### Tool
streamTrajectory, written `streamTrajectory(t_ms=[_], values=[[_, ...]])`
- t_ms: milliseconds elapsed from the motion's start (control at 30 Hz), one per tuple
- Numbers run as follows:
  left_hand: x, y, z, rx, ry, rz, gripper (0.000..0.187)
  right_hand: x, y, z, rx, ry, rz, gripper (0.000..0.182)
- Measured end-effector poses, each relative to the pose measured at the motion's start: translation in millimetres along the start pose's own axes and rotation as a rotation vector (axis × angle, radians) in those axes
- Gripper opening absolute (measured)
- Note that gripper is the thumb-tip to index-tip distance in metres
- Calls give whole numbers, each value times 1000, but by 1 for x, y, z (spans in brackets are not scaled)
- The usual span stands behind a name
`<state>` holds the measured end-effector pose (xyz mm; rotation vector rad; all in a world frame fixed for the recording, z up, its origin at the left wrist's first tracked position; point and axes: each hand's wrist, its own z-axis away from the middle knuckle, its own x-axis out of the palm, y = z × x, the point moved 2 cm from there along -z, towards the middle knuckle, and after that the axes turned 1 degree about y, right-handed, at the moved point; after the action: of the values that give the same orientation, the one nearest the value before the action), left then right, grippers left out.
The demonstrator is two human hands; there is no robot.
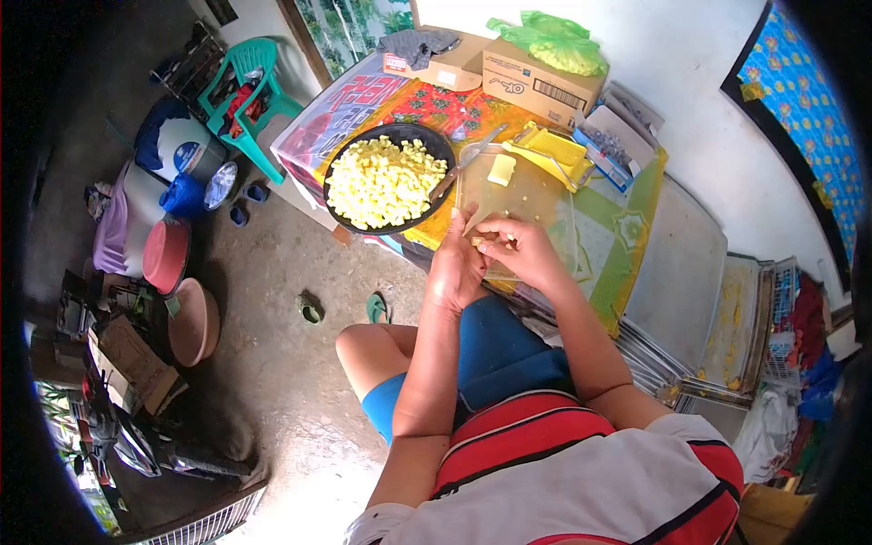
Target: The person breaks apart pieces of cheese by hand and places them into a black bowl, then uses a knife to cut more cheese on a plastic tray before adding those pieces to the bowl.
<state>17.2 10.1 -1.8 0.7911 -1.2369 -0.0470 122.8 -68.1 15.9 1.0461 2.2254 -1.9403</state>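
My left hand (457, 263) is at the near edge of a translucent cutting board (536, 195), its fingers curled and what they hold hidden. Against it, my right hand (520, 249) pinches a small yellowish piece (479, 242) between thumb and finger. Left of the board, a black round pan (436, 143) is heaped with pale yellow cubes (381, 182). A knife (443, 185) lies between pan and board, handle towards the pan. On the board rests a pale yellow block (501, 170), with small crumbs near it. A yellow slicer (549, 150) lies at the board's far edge.
Cardboard boxes (536, 84), a green plastic bag (554, 45) and an open box of small packets (609, 145) stand at the table's back. To the left are a green chair (245, 91) and basins (193, 322). Metal trays (677, 263) lean at right.
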Motion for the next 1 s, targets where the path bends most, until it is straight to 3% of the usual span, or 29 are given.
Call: streamTrajectory(t_ms=[67, 167, 267, 400, 700, 1000], values=[[6, 3, 3, 33, 43, -44, 62, 0, -3, 0, -53, 12, 35, 18], [17, 2, 10, 66, 1, 23, 64, -3, 5, 6, 59, 10, -120, 16], [24, 12, 14, 69, 32, 40, 54, 0, 9, 0, 65, 83, -466, 15], [9, 6, 9, 210, 77, -210, 25, -16, -7, 1, 142, 83, -455, 16], [7, 5, 10, 323, 82, -250, 16, -13, -11, 4, 236, 24, -653, 20], [12, 13, 21, 299, 106, -186, 18, -5, -20, 4, 333, -32, -815, 17]])
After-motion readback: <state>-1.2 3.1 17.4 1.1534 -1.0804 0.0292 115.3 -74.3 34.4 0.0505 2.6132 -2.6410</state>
